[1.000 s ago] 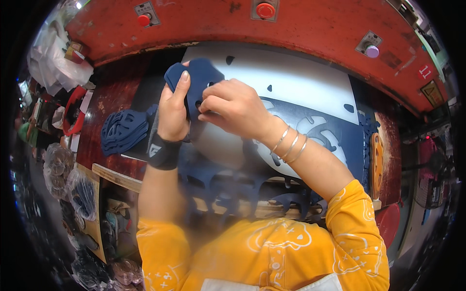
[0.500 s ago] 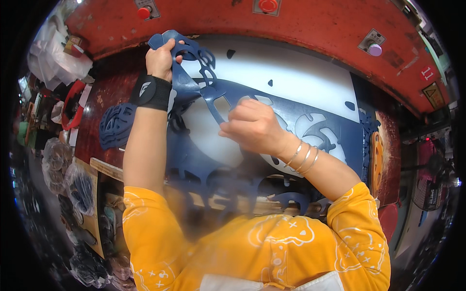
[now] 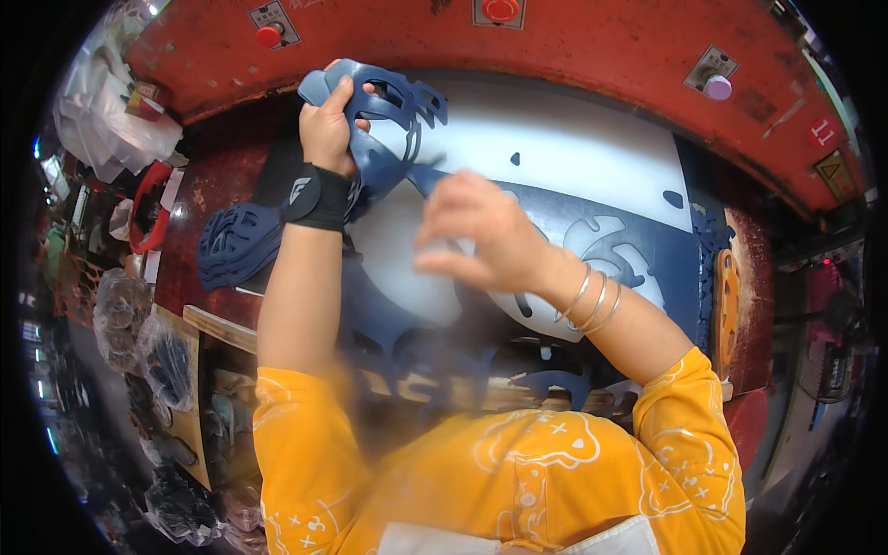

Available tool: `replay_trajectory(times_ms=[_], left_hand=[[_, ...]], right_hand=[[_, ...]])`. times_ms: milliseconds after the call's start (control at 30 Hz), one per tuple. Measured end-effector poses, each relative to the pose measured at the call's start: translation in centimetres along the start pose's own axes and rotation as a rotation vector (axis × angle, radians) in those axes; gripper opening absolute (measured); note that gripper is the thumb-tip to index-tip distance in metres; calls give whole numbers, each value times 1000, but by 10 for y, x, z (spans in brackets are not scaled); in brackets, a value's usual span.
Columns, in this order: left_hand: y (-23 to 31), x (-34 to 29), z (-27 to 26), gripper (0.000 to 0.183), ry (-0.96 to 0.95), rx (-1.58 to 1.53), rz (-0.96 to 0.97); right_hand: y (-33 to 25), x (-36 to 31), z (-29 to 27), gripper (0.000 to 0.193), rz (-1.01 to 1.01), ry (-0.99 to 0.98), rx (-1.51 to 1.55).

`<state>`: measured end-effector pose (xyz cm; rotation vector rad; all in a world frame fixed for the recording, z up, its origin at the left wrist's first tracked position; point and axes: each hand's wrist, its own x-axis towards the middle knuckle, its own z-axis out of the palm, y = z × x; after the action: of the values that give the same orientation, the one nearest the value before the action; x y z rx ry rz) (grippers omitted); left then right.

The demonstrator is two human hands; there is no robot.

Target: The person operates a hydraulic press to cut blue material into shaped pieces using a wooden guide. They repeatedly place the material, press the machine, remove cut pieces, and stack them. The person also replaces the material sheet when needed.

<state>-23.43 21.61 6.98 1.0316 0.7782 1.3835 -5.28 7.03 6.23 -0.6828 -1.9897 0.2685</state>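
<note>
My left hand (image 3: 328, 129), with a black wrist band, is raised at the far left of the white work surface (image 3: 573, 139). It grips several flexible navy cut-out pieces (image 3: 381, 88), with holes and curved arms. Beneath them, a navy sheet (image 3: 564, 199) with curved cut-outs lies on the surface. Over the sheet's middle is my right hand (image 3: 486, 231), blurred by motion. Its thumb and fingers are apart, and I see nothing between them. A stack of similar navy pieces (image 3: 239, 245) rests left of my left forearm.
Across the back runs a red machine beam (image 3: 388, 42) with a red button (image 3: 268, 37) and a purple knob (image 3: 717, 87). An orange shaped piece (image 3: 728, 301) stands at the right edge. Plastic-wrapped bundles (image 3: 166, 370) are at the left.
My right hand has let go of the navy strip and its fingers have parted. My left hand has shifted slightly right with the navy pieces, which now hang more bunched together.
</note>
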Motion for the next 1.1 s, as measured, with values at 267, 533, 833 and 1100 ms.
replay_trajectory(times_ms=[267, 533, 833, 1100], left_hand=[[19, -39, 12, 17, -49, 78, 86], [17, -58, 1, 22, 80, 28, 34], [-9, -52, -25, 27, -57, -821, -322], [6, -45, -47, 27, -3, -962, -279]], right_hand=[[27, 37, 20, 29, 474, -330, -161], [-6, 39, 29, 28, 462, -209, -295], [13, 37, 47, 34, 795, -243, 193], [-5, 30, 14, 29, 511, -420, 99]])
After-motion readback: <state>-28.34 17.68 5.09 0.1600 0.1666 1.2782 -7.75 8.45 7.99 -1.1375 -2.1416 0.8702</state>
